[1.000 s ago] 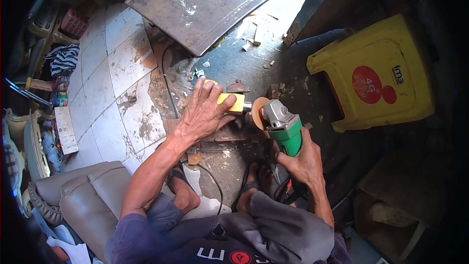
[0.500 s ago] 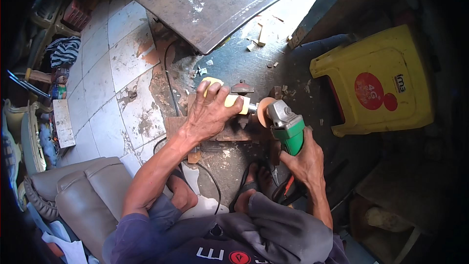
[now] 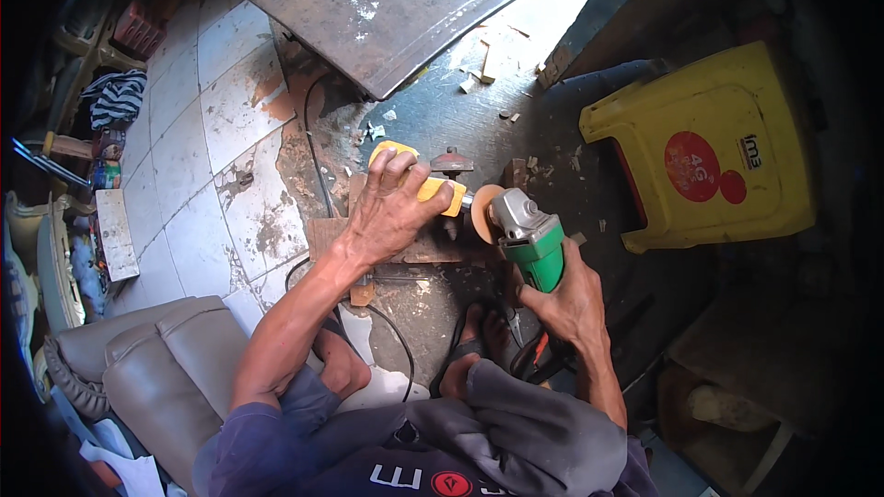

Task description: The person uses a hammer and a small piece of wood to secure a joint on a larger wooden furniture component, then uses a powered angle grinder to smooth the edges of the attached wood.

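Note:
My left hand [image 3: 385, 213] is closed around a yellow-handled tool [image 3: 442, 194], whose silver metal end [image 3: 467, 201] points right. The rest of that tool is hidden under my fingers. In my right hand [image 3: 573, 302] is a green angle grinder [image 3: 540, 256] with a grey metal head, gripped round its body. Its orange-brown disc [image 3: 484, 215] is at the metal end and appears to touch it. Just behind and below the tool stands a rusty metal piece [image 3: 451, 162] with a pointed spindle, by a wooden board [image 3: 431, 249].
A metal-topped saw table [image 3: 387, 23] stands ahead, with wood scraps [image 3: 489, 63] on the floor beside it. At right is a yellow plastic stool [image 3: 709, 147] on its side. A brown padded seat [image 3: 166, 354] is at lower left. Black cable [image 3: 398, 336] runs near my feet.
The grinder has shifted slightly left, bringing its disc closer against the tool's metal end. My left hand keeps its grip with little movement; the whole view has moved slightly.

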A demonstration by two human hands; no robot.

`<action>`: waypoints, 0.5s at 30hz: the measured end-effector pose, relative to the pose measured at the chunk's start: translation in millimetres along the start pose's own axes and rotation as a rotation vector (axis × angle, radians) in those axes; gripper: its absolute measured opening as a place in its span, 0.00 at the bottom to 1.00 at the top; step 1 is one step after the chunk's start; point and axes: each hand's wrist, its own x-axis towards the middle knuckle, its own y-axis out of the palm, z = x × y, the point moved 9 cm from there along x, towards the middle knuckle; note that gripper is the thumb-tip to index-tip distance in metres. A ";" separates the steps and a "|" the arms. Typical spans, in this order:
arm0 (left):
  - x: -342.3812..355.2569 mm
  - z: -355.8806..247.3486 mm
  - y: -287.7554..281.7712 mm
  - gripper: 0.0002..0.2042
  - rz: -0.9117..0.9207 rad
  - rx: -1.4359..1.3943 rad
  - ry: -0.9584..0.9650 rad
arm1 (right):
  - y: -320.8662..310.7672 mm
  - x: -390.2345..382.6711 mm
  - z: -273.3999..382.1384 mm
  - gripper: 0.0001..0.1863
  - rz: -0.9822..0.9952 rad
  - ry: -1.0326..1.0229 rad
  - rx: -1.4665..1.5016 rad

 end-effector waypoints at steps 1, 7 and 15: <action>-0.6 -0.1 0.5 0.20 -0.011 0.012 0.008 | 1.2 1.0 -2.6 0.37 0.014 0.018 0.005; 0.5 3.5 0.7 0.22 -0.024 0.055 0.027 | 1.2 1.7 -10.7 0.39 0.046 0.073 0.060; 2.2 0.9 -6.8 0.19 -0.073 0.090 0.031 | 5.4 1.7 -14.4 0.40 0.066 0.073 0.079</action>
